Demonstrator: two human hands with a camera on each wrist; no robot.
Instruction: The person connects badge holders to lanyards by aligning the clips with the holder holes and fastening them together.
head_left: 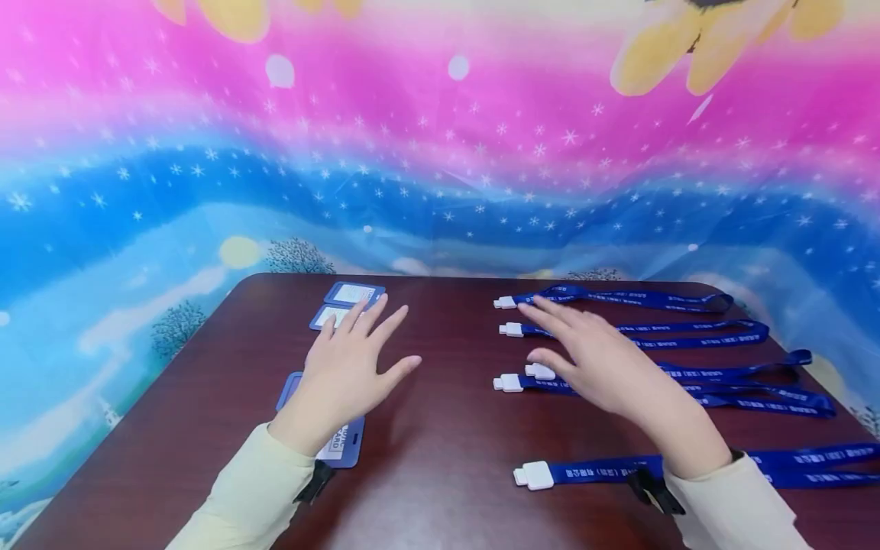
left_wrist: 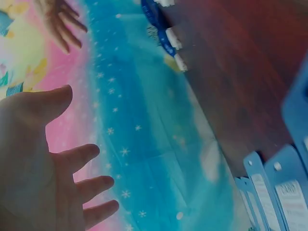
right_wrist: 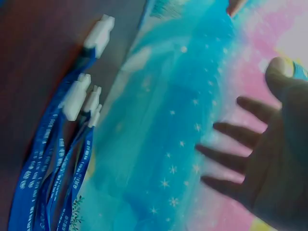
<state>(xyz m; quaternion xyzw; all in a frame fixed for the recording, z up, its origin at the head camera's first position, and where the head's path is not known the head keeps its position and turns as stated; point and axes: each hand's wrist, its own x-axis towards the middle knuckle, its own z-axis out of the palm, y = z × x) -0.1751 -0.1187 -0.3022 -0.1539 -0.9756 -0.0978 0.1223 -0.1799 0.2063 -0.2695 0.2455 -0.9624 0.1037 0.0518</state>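
Note:
My left hand [head_left: 347, 374] hovers over the left side of the table with fingers spread and nothing in it. Beneath it lie blue card holders: a pair [head_left: 355, 293] near the far edge and more [head_left: 349, 447] by the wrist, partly hidden by the hand and sleeve. My right hand [head_left: 601, 363] is above the right side, its fingers extended and holding nothing. Several blue lanyards [head_left: 729, 336] with white printing lie under and around it, their white plastic clips [head_left: 535, 475] pointing left. The right wrist view shows the clips [right_wrist: 77, 98] well away from the hand's spread fingers.
The dark reddish-brown table [head_left: 440, 428] has rounded far corners. Behind it hangs a pink and blue cloth [head_left: 440, 153] with snowflakes, reaching down to the table's far edge. Card holders occupy the left and lanyards the right, with bare wood between them.

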